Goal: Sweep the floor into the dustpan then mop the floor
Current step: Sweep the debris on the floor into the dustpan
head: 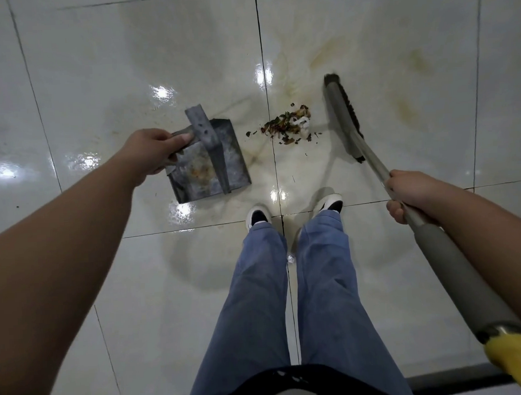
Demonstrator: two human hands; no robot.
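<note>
The debris pile (289,126) of light, loose scraps and what seemed a damp white wad lay on the tiled floor (128,68) between the metal dustpan (210,160) and the broom head (343,116), touching neither. The left hand (152,151) pinched the stiff pan's rear edge beside its handle. The right hand (408,197) was curled around the broom's pole, a sound grip for light strokes.

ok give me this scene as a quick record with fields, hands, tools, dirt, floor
left hand: grips the dustpan at its rear edge, by the handle
right hand: grips the broom shaft
debris pile: on the floor between dustpan and broom head, not yet in the pan
dustpan inside: brownish residue
floor: glossy pale tiles, yellowish stains
</note>
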